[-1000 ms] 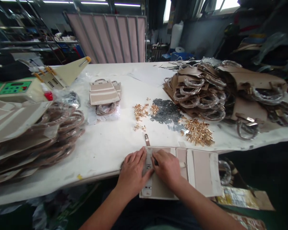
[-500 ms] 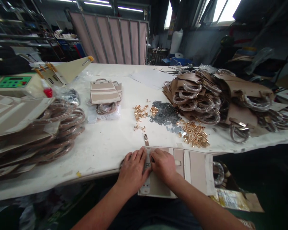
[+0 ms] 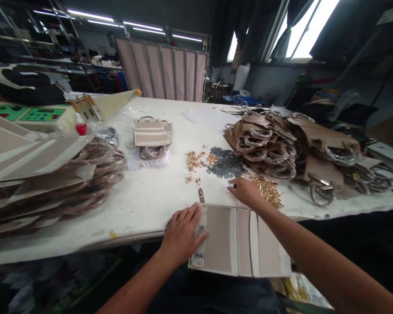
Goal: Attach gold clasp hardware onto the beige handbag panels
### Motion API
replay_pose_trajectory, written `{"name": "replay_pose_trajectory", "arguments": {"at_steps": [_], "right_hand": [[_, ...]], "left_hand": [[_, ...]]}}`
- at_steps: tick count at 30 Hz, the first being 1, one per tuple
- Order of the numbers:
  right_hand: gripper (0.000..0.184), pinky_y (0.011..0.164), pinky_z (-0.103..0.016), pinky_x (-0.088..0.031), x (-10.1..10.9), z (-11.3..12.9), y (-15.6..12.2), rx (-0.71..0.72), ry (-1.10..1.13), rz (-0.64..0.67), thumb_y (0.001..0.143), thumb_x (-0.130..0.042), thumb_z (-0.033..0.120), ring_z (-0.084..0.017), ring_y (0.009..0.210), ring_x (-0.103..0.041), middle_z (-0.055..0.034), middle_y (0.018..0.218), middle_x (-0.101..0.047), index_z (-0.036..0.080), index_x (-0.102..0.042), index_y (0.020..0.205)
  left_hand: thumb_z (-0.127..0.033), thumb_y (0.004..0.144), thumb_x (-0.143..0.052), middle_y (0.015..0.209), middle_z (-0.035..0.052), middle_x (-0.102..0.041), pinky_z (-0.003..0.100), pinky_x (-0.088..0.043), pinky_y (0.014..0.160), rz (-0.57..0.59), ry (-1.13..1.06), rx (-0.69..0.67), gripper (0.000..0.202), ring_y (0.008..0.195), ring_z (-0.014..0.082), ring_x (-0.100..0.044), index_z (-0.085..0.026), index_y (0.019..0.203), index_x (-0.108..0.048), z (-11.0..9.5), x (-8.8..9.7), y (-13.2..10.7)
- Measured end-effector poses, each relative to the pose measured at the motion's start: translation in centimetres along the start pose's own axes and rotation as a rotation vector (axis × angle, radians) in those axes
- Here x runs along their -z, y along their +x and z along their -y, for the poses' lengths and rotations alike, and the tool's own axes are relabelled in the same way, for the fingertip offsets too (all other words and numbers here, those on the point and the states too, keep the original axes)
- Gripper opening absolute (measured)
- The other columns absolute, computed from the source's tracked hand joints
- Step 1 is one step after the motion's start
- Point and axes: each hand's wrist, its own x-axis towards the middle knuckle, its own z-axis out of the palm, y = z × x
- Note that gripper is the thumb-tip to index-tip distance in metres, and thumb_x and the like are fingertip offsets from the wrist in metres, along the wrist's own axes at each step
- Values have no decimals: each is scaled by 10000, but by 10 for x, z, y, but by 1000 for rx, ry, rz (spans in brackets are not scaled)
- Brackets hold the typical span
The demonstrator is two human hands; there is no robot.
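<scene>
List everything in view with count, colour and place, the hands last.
Table: 1, white, centre
Bag panel: 1, beige and white, table's near edge
Strap: 1, brown, at the panel's far edge
Grey plates: many, grey, mid-table
Gold fittings: many, gold, left and right of the plates
Left stack: count unclear, beige and brown, table's left
Small stack: count unclear, beige, left of the fittings
Right stack: count unclear, brown, table's right
Machine: 1, cream and green, far left
Paper: count unclear, white, table's far part
Screen: 1, pink, behind the table
Lights: several, white, upper left
Windows: 2, bright white, upper right
Left hand: 1, bare, on the panel's left side
Right hand: 1, bare, by the gold fittings, with a dark piece
</scene>
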Motion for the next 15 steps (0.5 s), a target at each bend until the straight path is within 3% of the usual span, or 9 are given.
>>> {"name": "replay_pose_trajectory", "arguments": {"at_steps": [5,10,15], "right_hand": [[373,844,-364,-538,-7,-18,47,-71,-24,73,910,-655,451,-311,1058,-739,-122,1171,-804,268,-824,1187],[309,826,-335,-519,-15,-14,56,-90,-4,67,861,-687,387,-286,1051,-731,-96,1160,-809,283,-844,1107],[326,789,-324,-501,-19,-15,57,-88,20,95,815,-704,263,-265,998,-725,-97,1142,-810,254,-848,1107]], "left_hand": [[-510,986,-651,1643,111,-480,522,-408,1188,26,-49,45,658,1437,335,-480,-248,1574,-514,2,3,1],[-387,1032,-605,1319,99,-671,457,-496,1030,-4,-72,47,475,1218,289,-572,-258,1489,-609,4,8,11],[-408,1008,-651,1155,88,-692,429,-493,925,42,-60,70,402,1091,286,-588,-294,1391,-696,3,11,22]]}}
